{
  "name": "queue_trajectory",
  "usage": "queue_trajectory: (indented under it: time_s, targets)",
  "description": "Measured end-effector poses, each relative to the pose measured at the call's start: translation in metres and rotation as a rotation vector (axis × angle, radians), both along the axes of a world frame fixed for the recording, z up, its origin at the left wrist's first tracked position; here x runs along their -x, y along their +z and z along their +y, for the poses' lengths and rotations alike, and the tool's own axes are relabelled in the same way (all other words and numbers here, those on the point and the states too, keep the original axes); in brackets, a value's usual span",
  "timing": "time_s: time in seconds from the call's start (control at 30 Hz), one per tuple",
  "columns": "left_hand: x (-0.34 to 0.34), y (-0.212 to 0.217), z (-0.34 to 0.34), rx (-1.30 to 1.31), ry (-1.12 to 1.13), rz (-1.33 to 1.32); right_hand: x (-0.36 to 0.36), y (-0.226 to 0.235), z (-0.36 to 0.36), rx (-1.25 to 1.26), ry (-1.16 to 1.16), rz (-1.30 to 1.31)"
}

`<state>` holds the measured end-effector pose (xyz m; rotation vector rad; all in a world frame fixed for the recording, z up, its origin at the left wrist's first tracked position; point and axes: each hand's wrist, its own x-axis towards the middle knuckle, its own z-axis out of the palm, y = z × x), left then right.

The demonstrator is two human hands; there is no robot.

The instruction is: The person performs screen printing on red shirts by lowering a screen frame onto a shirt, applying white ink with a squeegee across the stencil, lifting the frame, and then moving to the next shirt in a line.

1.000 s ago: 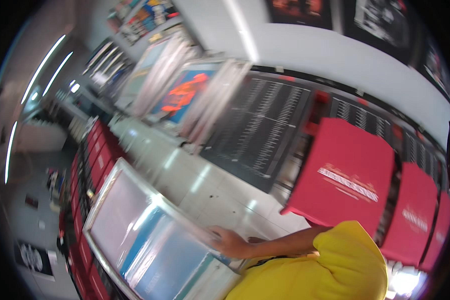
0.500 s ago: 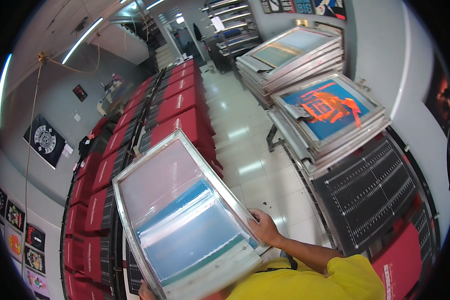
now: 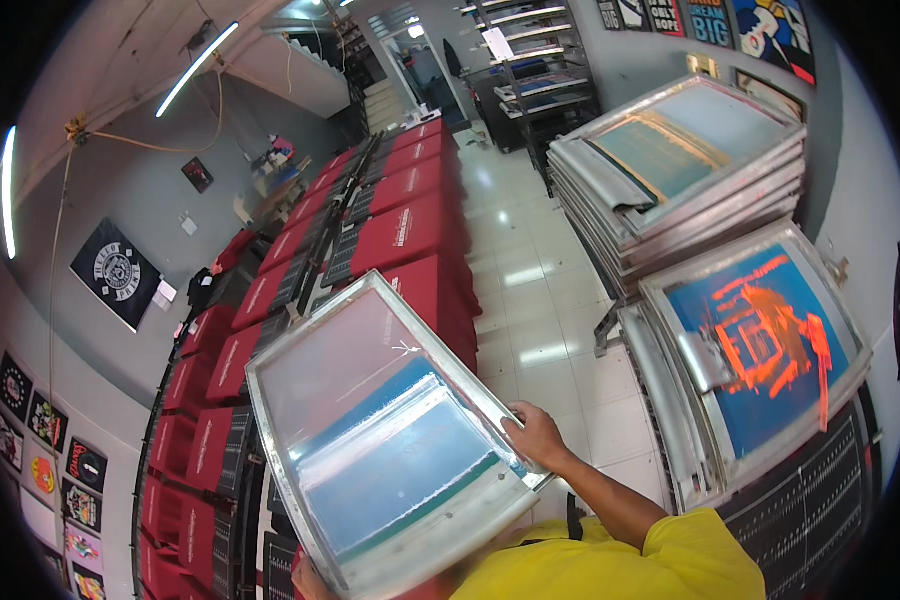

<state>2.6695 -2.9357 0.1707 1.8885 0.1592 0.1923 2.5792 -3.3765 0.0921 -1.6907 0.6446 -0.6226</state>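
I carry a large silk-screen printing frame [image 3: 395, 478] in front of my body, tilted, with a pale metal rim. Its mesh is see-through at the far end and blue nearer me, with glossy whitish bands and a green strip by the near edge. My right hand [image 3: 535, 437] is closed around the right rim, fingers curled over the edge. Low in the picture, my left hand [image 3: 312, 580] grips the left rim near its near corner; most of that hand is hidden behind the frame. Red garments on the printing tables show through the mesh.
Red garments [image 3: 410, 225] lie over long rows of printing boards on the left. At the right stand two stacks of screens: a taller one [image 3: 685, 150] behind and a blue screen [image 3: 770, 345] with orange tape nearer. A tiled aisle [image 3: 530, 310] runs between; a rack [image 3: 535, 60] stands beyond.
The view has shifted forward and turned left, so the screen stacks appear nearer and further right. Both hands keep hold of the frame, which sits slightly more to the right in the picture.
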Motion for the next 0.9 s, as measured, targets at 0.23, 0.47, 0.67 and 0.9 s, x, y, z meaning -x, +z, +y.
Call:
queue_trajectory:
  time_s: [0.23,0.47,0.67,0.9]
  targets:
    - [-0.091,-0.001,-0.096,0.010,0.179,-0.056,-0.100,0.004,-0.092,-0.061,0.031,-0.034]
    - [-0.232,-0.006,-0.211,0.082,0.143,0.032,-0.245,-0.029,-0.200,0.049,0.002,-0.123]
    - [-0.345,0.003,-0.294,0.151,0.017,0.060,-0.351,0.000,-0.287,0.055,-0.008,-0.112]
    - [-0.457,-0.015,-0.391,0.090,0.020,0.014,-0.439,-0.002,-0.392,0.057,-0.074,-0.060]
